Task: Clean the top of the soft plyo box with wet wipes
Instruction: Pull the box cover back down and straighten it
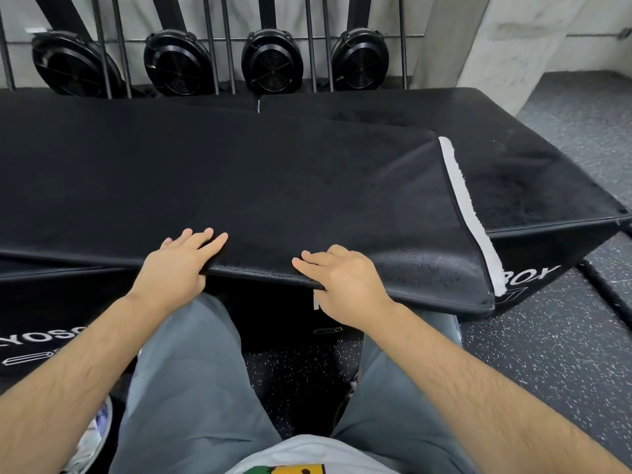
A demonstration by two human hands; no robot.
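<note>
Left hand [178,265] and right hand [342,282] are sitting apart, each gripping the near edge of the soft plyo box [273,183], fingers lying flat on its black top and thumbs tucking under the lip, while the box is sitting on the speckled floor [547,354] against the person's knees.

Even light, bowed edges

Soft, fairly bright light falls from above; shadows are faint. A dull sheen runs along the near edge of the black box top [307,186]; its far surface swallows detail. The speckled floor [547,354] is crisp. Wide-angle distortion bows the far fans [272,59] and stretches the near corners
</note>
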